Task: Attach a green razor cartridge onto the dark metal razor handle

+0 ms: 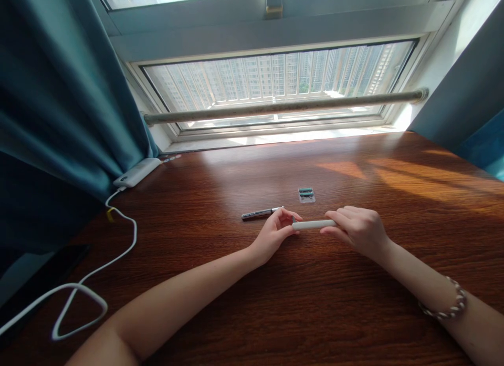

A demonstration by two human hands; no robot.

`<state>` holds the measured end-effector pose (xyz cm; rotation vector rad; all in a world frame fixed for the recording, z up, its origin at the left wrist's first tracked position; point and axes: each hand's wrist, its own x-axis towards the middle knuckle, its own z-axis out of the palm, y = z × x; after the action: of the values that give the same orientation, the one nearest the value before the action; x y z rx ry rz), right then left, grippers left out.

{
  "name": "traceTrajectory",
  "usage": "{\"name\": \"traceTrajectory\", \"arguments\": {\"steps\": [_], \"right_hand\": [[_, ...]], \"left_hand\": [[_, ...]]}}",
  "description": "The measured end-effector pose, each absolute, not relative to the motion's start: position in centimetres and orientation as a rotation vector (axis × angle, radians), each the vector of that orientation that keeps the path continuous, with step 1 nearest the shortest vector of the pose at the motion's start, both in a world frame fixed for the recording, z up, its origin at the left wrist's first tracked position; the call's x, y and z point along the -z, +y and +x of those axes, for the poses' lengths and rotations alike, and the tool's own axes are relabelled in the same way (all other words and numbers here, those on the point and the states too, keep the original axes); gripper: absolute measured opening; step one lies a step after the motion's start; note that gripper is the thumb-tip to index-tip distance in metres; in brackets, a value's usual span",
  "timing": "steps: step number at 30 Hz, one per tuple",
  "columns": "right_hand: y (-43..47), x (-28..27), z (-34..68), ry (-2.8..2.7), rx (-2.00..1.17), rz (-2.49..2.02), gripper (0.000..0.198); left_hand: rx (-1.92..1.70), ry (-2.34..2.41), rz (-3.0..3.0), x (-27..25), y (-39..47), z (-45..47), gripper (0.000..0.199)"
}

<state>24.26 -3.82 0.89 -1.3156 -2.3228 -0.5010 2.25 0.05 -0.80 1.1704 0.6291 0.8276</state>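
Both hands are closed on a slim white bar-shaped object (pixel 313 225), held level just above the table; its exact kind does not show. My left hand (pixel 275 232) pinches its left end between thumb and fingers, where a small dark piece is partly hidden. Around the right end, my right hand (pixel 356 229) has its thumb below and its fingers on top, covering that end. A dark pen-like stick (pixel 260 213) with a silvery part lies just behind my left hand. Farther back sits a small clear plastic case (pixel 306 195) with teal and dark strips inside.
The brown wooden table (pixel 220 303) reaches back to a window sill with a metal rail (pixel 283 110). At the left, a white power strip or adapter (pixel 137 171) lies by the blue curtain (pixel 79 93), its white cable (pixel 136 229) looping forward. A dark flat object (pixel 47 276) is at the left edge.
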Motion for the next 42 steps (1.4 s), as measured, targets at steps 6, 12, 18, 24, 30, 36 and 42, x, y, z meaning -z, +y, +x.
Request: {"name": "traceTrajectory", "arguments": {"steps": [6, 12, 18, 24, 30, 36, 42], "right_hand": [[-3.85, -0.83, 24.26, -2.324, 0.478, -1.328, 0.034], [-3.83, -0.79, 24.22, -2.317, 0.471, -1.332, 0.035], [-3.83, -0.86, 24.17, -2.302, 0.474, -1.36, 0.036], [-3.73, -0.66, 24.29, -2.294, 0.49, -1.423, 0.037], [-3.68, -0.65, 24.33, -2.292, 0.469, -1.474, 0.037], [-3.67, -0.69, 24.3, -2.275, 0.495, -1.485, 0.036], [-3.93, -0.77, 24.35, -2.211, 0.543, -1.453, 0.033]], "left_hand": [[-0.845, 0.593, 1.21, 0.73, -0.06, 2.1, 0.02], [-0.845, 0.587, 1.271, 0.96, 0.02, 1.94, 0.023], [-0.845, 0.567, 1.298, 0.96, 0.05, 1.87, 0.023], [-0.812, 0.516, 1.309, 0.82, -0.3, 1.92, 0.021], [-0.828, 0.529, 1.31, 0.8, -0.37, 2.02, 0.022], [-0.8, 0.552, 1.298, 0.96, -0.23, 2.0, 0.027], [-0.793, 0.581, 1.225, 0.92, -0.07, 1.89, 0.025]]}}
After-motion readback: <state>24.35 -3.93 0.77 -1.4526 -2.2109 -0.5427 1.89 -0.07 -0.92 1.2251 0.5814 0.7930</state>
